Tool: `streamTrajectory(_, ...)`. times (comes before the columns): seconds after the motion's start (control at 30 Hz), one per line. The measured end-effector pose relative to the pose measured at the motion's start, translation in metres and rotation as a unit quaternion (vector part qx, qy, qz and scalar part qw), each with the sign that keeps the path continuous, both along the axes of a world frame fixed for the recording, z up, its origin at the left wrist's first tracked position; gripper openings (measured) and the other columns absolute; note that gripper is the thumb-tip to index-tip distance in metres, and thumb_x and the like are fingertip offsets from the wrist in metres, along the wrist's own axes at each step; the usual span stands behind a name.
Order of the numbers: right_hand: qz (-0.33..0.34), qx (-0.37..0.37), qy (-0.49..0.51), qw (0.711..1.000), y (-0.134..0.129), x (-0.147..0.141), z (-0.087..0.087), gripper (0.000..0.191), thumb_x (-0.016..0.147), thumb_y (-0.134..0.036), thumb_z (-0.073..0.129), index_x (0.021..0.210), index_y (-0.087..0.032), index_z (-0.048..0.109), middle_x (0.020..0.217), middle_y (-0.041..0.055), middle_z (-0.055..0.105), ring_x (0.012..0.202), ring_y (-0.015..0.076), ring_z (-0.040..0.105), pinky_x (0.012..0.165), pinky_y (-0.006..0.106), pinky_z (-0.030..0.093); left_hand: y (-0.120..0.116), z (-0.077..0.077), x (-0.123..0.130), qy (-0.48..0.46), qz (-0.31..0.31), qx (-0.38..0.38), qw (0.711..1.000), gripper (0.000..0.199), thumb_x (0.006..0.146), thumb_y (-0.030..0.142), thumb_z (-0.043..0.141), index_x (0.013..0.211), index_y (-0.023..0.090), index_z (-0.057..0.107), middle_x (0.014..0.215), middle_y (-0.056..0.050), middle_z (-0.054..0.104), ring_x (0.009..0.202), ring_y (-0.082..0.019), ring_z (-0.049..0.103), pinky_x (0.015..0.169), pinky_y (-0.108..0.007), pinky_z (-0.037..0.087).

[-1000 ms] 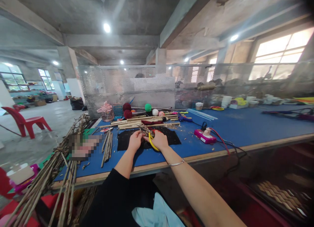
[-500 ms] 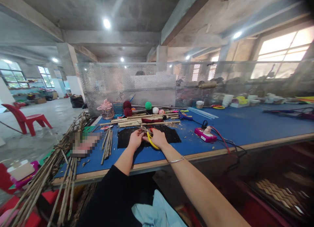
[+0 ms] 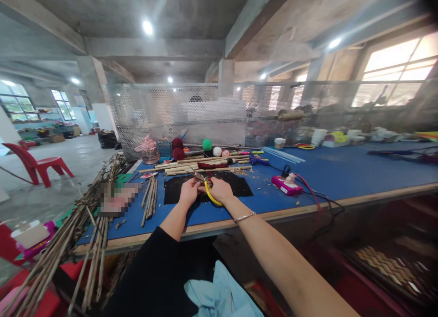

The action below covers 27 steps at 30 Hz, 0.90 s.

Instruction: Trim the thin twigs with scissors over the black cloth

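Note:
My right hand (image 3: 219, 190) is closed round the yellow-handled scissors (image 3: 212, 194), whose metal blades point up and to the left. Close beside it, my left hand (image 3: 189, 191) has its fingers pinched near the blades; what they hold is too small to make out. Both hands are above a black cloth (image 3: 241, 185) lying on the blue table. Just beyond the cloth lie pale wooden sticks (image 3: 178, 169) and a dark red piece (image 3: 212, 165).
Short twigs (image 3: 149, 199) lie left of the cloth, and long bundled branches (image 3: 73, 230) overhang the table's left end. A pink power strip (image 3: 287, 184) with cables sits right. Yarn balls (image 3: 207, 145) and a perforated screen (image 3: 147, 111) stand behind.
The view has shifted slightly. Both hands stay close together over the cloth, and the scissor blades look a little more spread than before.

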State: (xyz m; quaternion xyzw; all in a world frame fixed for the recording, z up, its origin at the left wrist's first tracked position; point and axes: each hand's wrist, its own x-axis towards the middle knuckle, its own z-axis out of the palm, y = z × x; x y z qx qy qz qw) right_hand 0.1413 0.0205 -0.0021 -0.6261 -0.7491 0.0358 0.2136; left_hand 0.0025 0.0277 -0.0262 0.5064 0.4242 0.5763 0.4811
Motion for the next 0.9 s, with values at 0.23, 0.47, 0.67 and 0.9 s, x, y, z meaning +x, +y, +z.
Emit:
streamTrajectory(0.23, -0.011, -0.004, -0.013, 1.000, 0.000, -0.001, -0.001, 0.062, 0.065, -0.075, 0.043, 0.088, -0.020, 0.058, 0.088, 0.0104, 0.066, 0.082, 0.0248, 0.063, 0.067, 0.030, 0.043, -0.003, 0.002, 0.000, -0.001, 0.001, -0.002, 1.000, 0.022, 0.074, 0.014, 0.054, 0.094, 0.014, 0.064, 0.079, -0.006, 0.068, 0.058, -0.013, 0.060, 0.058, -0.026, 0.050)
streamTrajectory(0.47, 0.006, 0.023, -0.001, 1.000, -0.003, -0.002, -0.001, 0.064, 0.067, -0.075, 0.042, 0.094, -0.018, 0.053, 0.091, 0.0106, 0.065, 0.087, 0.0242, 0.062, 0.068, 0.029, 0.043, 0.002, -0.004, -0.003, 0.075, -0.007, 0.046, 0.996, 0.022, 0.072, 0.016, 0.055, 0.091, 0.013, 0.067, 0.078, -0.006, 0.069, 0.065, -0.016, 0.061, 0.062, -0.026, 0.049)
streamTrajectory(0.67, -0.011, 0.013, -0.022, 1.000, -0.002, -0.001, 0.002, 0.066, 0.064, -0.078, 0.039, 0.088, -0.018, 0.056, 0.086, 0.0113, 0.066, 0.084, 0.0265, 0.062, 0.067, 0.031, 0.043, 0.004, -0.008, -0.004, 0.104, 0.011, 0.059, 0.993, 0.022, 0.072, 0.020, 0.057, 0.090, 0.014, 0.068, 0.075, -0.006, 0.069, 0.063, -0.016, 0.060, 0.062, -0.026, 0.049)
streamTrajectory(0.9, -0.025, -0.006, -0.017, 1.000, -0.001, 0.000, 0.001, 0.066, 0.064, -0.078, 0.039, 0.086, -0.020, 0.059, 0.087, 0.0110, 0.066, 0.082, 0.0258, 0.063, 0.066, 0.031, 0.043, 0.000, -0.003, -0.003, 0.140, 0.006, 0.072, 0.988, 0.028, 0.073, 0.016, 0.052, 0.098, 0.015, 0.066, 0.073, -0.004, 0.067, 0.059, -0.013, 0.057, 0.056, -0.022, 0.046)
